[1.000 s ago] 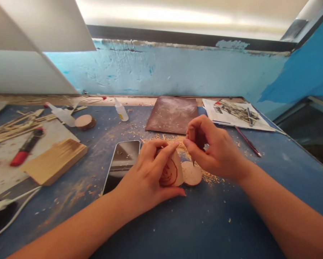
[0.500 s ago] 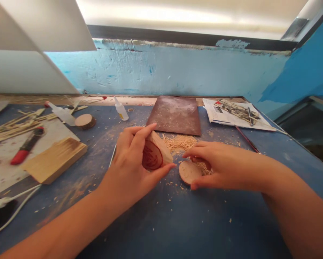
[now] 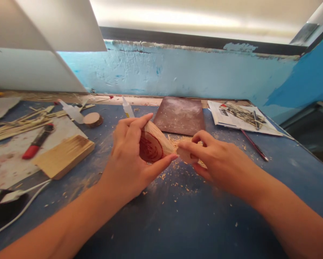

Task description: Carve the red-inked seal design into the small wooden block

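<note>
My left hand [image 3: 129, 158] grips a thick wooden slice [image 3: 153, 143] tilted on edge, its round face bearing a dark red carved drawing. My right hand [image 3: 215, 162] pinches a small pale wooden disc [image 3: 185, 154] lifted off the blue table [image 3: 177, 216], right beside the slice. Wood shavings [image 3: 177, 142] lie scattered beneath and behind both hands.
A brown sheet [image 3: 179, 116] lies behind the hands. At the right sits a printed paper with tools [image 3: 242, 116] and a thin red pencil [image 3: 254, 144]. On the left are a wooden block [image 3: 64, 155], a red-handled knife [image 3: 37, 141], bamboo sticks [image 3: 18, 124], glue bottles [image 3: 71, 110], and a round wood slice [image 3: 92, 119].
My right hand put down a thin tool, reached to the small disc on the table and lifted it beside the slice. My left hand raised and turned the carved slice.
</note>
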`<state>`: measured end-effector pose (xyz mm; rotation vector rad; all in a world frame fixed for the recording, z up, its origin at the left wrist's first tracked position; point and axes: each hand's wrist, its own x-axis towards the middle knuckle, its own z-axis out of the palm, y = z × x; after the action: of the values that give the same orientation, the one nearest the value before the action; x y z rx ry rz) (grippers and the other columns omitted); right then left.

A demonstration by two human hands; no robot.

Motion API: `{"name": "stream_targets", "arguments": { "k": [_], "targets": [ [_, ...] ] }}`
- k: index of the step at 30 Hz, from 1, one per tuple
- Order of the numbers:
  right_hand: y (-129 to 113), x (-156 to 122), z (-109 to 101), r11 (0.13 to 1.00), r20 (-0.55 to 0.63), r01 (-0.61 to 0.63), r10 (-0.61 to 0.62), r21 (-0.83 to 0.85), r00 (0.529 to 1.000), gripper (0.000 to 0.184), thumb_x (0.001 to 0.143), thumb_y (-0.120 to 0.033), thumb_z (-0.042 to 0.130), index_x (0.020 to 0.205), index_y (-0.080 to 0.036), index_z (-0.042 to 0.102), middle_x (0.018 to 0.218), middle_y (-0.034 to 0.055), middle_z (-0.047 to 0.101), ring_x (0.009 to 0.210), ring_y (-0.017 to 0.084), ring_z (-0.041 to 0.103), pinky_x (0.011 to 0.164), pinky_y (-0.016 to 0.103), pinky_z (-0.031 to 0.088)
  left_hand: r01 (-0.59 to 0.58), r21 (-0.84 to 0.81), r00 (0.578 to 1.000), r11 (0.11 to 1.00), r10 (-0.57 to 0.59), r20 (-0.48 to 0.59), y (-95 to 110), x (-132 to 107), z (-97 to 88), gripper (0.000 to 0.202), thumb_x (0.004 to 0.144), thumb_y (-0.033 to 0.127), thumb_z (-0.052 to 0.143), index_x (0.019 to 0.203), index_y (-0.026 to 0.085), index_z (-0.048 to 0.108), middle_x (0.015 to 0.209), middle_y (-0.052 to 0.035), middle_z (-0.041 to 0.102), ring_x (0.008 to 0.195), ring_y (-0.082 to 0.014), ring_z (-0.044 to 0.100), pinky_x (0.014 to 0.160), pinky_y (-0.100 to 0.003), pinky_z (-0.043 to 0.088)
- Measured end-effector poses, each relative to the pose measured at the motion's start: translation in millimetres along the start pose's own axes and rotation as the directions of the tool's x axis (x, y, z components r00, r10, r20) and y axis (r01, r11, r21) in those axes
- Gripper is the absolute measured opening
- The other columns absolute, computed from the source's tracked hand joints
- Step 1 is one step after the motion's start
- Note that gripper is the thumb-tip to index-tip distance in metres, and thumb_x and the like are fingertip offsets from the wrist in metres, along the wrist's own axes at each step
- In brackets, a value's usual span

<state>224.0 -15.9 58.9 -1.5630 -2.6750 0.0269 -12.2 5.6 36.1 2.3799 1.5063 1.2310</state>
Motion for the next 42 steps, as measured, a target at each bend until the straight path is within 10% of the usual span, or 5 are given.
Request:
{"name": "stream_targets", "arguments": {
  "k": [16,20,24,27,42],
  "targets": [
    [6.5,2.1,-7.9,0.890,0.159,0.020,-0.104,0.455,0.982,0.039,0.080,-0.056,0.083,0.094,-0.021,0.073,0.117,0.0055,0.066,0.088,0.020,0.066,0.074,0.032,0.050,-0.073,-0.154,0.939,0.985,0.120,0.323,-2.9,-6.7,1.4,0.082,0.067,0.047,0.095,0.131,0.026,0.049,0.117,-0.0044,0.054,0.099,-0.0236,0.064,0.086,-0.039,0.059],
    [9.0,3.3,-15.3,0.665,-0.043,0.015,0.027,0.746,0.999,0.036,0.103,-0.048,0.057,0.085,-0.019,0.069,0.087,0.0026,0.064,0.077,0.016,0.057,0.070,0.029,0.046,-0.162,-0.183,0.878,0.970,0.226,0.421,-1.7,-9.5,3.3,0.083,0.065,0.040,0.097,0.131,0.028,0.047,0.118,-0.0034,0.055,0.105,-0.0253,0.064,0.090,-0.039,0.057],
    [0.2,3.1,-16.0,0.105,-0.132,0.125,0.062,0.987,0.989,0.029,0.102,-0.042,0.057,0.083,-0.021,0.063,0.076,0.0008,0.059,0.072,0.016,0.052,0.068,0.030,0.044,-0.175,-0.175,0.849,0.969,0.238,0.472,4.1,-11.2,1.6,0.082,0.061,0.035,0.099,0.127,0.029,0.050,0.117,-0.0023,0.056,0.102,-0.0253,0.065,0.090,-0.040,0.056],
    [-6.9,4.0,-15.9,-0.134,-0.143,0.144,0.020,0.980,0.990,0.030,0.100,-0.039,0.053,0.075,-0.023,0.056,0.067,0.0001,0.051,0.067,0.018,0.049,0.068,0.034,0.044,-0.253,-0.153,0.860,0.955,0.294,0.417,4.5,-11.6,0.7,0.080,0.066,0.031,0.097,0.129,0.027,0.048,0.120,-0.0040,0.057,0.106,-0.0260,0.064,0.092,-0.041,0.055],
    [-10.1,10.2,6.2,-0.307,-0.121,0.121,0.020,0.944,0.992,0.037,0.102,-0.040,0.047,0.072,-0.020,0.051,0.065,-0.0027,0.035,0.059,0.014,0.032,0.059,0.032,0.028,-0.162,-0.329,0.850,0.930,0.301,0.433,-2.6,-3.3,-7.3,0.052,0.081,0.029,0.088,0.121,0.025,0.055,0.099,0.0017,0.076,0.088,-0.0188,0.074,0.080,-0.030,0.058]
  ]
}}
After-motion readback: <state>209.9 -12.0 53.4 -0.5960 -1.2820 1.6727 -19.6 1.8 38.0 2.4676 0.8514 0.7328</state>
